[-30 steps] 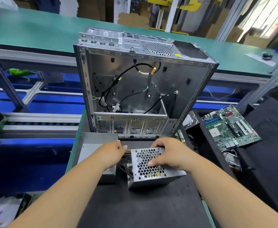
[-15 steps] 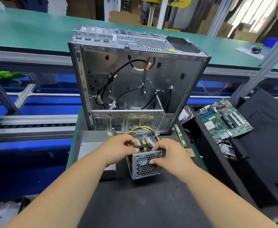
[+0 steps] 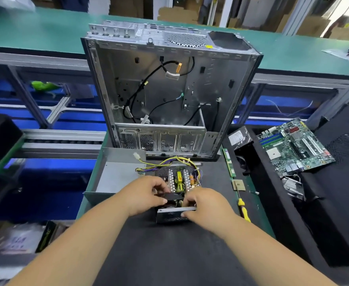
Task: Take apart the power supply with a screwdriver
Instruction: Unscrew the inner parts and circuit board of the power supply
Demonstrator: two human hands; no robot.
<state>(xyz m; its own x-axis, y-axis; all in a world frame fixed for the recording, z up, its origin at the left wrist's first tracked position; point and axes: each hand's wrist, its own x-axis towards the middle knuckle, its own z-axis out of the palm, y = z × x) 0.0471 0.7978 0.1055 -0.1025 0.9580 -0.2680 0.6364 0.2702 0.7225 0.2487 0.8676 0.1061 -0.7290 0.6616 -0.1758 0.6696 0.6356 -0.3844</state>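
Left hand (image 3: 143, 194) curled on the near left corner of the power supply (image 3: 176, 195), fingertips pinching a black part, probably the fan (image 3: 172, 196), at its near end. Right hand (image 3: 207, 205) gripping the near right corner, thumb and fingers clamped over the perforated metal wall (image 3: 174, 215). Supply lying open-topped on the dark mat (image 3: 169, 254) in the middle of the worktop, with two finned heatsinks (image 3: 171, 179), a yellow transformer (image 3: 179, 181) and a bundle of yellow and purple wires (image 3: 169, 162) showing inside. Wires arching out over the far edge, one strand ending in a white plug (image 3: 136, 156) on the left.

Just left of the supply, a grey metal cover (image 3: 115, 174), lying open side up. Right of the hands, a yellow-handled screwdriver (image 3: 243, 209) flat on the green worktop edge, apart from both hands. Farther along that edge, a small square chip (image 3: 238, 185) and a green memory stick (image 3: 228, 163).

Beyond the supply, an empty computer case (image 3: 169, 89) standing upright with its open side toward the camera, black cables hanging inside. Far right, a motherboard (image 3: 293, 145) resting on black bins, a hard drive (image 3: 240, 137) beside it
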